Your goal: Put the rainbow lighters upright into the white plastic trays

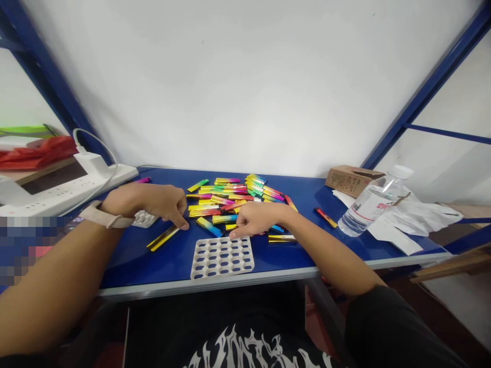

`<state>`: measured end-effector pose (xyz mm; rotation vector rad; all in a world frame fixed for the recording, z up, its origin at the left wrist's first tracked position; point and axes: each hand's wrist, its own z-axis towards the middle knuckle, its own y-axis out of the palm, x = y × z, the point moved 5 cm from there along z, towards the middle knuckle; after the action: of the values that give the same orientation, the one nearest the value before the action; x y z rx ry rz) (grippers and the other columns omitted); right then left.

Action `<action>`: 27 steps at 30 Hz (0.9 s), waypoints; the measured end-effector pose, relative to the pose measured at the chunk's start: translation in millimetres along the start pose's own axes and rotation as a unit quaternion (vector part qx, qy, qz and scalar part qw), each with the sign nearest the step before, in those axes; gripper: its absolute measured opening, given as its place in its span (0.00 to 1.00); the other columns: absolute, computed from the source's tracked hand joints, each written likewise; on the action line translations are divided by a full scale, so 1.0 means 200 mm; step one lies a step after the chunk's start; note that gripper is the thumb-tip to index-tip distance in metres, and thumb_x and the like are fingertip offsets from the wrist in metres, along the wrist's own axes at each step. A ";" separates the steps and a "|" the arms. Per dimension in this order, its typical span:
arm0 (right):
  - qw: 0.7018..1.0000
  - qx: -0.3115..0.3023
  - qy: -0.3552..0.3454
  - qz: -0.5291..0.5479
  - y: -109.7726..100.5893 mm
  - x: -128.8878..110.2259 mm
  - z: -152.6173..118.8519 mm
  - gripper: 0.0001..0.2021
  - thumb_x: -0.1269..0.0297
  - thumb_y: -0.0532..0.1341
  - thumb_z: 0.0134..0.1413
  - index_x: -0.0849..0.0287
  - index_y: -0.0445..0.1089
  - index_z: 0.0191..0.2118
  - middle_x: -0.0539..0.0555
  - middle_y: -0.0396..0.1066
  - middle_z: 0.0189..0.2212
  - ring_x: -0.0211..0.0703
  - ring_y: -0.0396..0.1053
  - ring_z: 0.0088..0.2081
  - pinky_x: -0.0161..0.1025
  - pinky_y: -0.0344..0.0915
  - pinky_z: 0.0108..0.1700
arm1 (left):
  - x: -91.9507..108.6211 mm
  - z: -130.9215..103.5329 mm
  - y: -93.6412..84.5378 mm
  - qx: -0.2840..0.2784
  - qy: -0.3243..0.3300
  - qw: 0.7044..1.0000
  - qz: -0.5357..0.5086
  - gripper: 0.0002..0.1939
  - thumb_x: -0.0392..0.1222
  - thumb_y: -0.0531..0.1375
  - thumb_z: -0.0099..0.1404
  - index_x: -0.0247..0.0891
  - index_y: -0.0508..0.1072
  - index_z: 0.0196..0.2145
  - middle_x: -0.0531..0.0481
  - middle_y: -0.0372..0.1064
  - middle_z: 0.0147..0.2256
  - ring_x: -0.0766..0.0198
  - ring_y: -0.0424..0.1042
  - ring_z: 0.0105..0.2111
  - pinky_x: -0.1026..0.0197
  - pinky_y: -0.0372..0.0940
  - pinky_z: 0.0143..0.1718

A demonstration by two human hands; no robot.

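My left hand [163,203], wearing a pale wristband [105,214], is closed with its fingers curled downward. A gold metallic lighter-like stick [163,238] slants out from beneath its thumb and fingertips. My right hand [259,217] is also closed, knuckles up, its thumb at the far edge of a white tray [223,257] with rows of holes. Whatever its curled fingers hold is hidden. Beyond both hands lies a loose pile of shiny sticks [230,190] in gold, red, pink, green and blue. One blue-and-gold stick [209,227] lies between the hands.
At the right stand a clear water bottle [366,207] and a cardboard box [351,180], with white paper [399,237] around them. A red-and-gold stick [326,217] lies near the bottle. White power strips [65,191] occupy the left side. Another white holed tray [144,219] is partly behind my left wrist.
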<state>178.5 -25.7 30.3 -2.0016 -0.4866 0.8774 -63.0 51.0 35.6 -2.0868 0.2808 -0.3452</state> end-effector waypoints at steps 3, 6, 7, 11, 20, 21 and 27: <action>1.000 0.001 -0.001 0.000 0.00 0.00 0.00 0.33 0.46 0.61 0.77 0.55 0.57 0.20 0.44 0.54 0.16 0.35 0.48 0.21 0.43 0.47 0.30 | 0.01 -0.01 -0.02 0.015 0.007 1.000 0.025 0.21 0.62 0.72 0.59 0.41 0.81 0.33 0.45 0.80 0.33 0.55 0.72 0.32 0.55 0.60 0.33; 1.000 0.002 -0.008 -0.001 0.00 0.00 0.00 0.33 0.47 0.62 0.78 0.55 0.56 0.19 0.43 0.52 0.16 0.35 0.46 0.21 0.44 0.46 0.30 | 0.03 -0.04 -0.05 0.045 0.014 0.997 0.053 0.23 0.64 0.66 0.67 0.39 0.81 0.40 0.42 0.82 0.41 0.54 0.74 0.37 0.55 0.61 0.36; 1.000 0.003 -0.009 -0.001 0.01 0.00 0.00 0.33 0.47 0.61 0.78 0.55 0.56 0.19 0.43 0.51 0.16 0.35 0.46 0.21 0.44 0.46 0.30 | 0.04 -0.05 -0.06 0.050 0.016 0.997 0.056 0.24 0.65 0.65 0.69 0.39 0.81 0.41 0.41 0.82 0.44 0.53 0.74 0.38 0.55 0.61 0.37; 1.000 0.004 -0.013 0.001 0.01 0.01 0.00 0.34 0.47 0.61 0.78 0.55 0.55 0.20 0.44 0.51 0.16 0.35 0.45 0.21 0.44 0.45 0.30 | 0.07 -0.06 -0.06 0.036 0.021 0.998 0.057 0.24 0.66 0.63 0.71 0.39 0.79 0.41 0.42 0.81 0.44 0.53 0.74 0.40 0.55 0.61 0.38; 1.000 -0.001 -0.017 0.014 0.02 0.03 0.01 0.34 0.45 0.61 0.78 0.55 0.57 0.19 0.44 0.53 0.17 0.34 0.46 0.21 0.44 0.46 0.30 | -0.06 -0.01 -0.06 0.076 0.019 0.992 0.095 0.07 0.44 0.62 0.71 0.39 0.74 0.37 0.48 0.76 0.37 0.60 0.66 0.33 0.56 0.55 0.35; 1.000 -0.002 -0.017 0.015 0.02 0.03 0.01 0.34 0.45 0.61 0.78 0.55 0.57 0.19 0.44 0.54 0.17 0.35 0.47 0.22 0.44 0.47 0.30 | -0.08 -0.01 -0.06 0.075 0.023 0.993 0.089 0.06 0.44 0.62 0.71 0.40 0.74 0.37 0.48 0.76 0.37 0.59 0.67 0.34 0.56 0.56 0.36; 1.000 0.002 -0.019 0.014 0.02 0.03 0.00 0.34 0.44 0.61 0.77 0.55 0.57 0.20 0.45 0.55 0.17 0.35 0.47 0.22 0.43 0.48 0.30 | -0.06 -0.02 -0.07 0.055 -0.007 0.995 0.085 0.12 0.51 0.63 0.72 0.39 0.77 0.40 0.46 0.79 0.39 0.56 0.72 0.36 0.56 0.58 0.36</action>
<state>182.6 -23.1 24.3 -1.9963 -0.4778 0.9345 -75.1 57.9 47.8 -1.9410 0.4199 -0.2384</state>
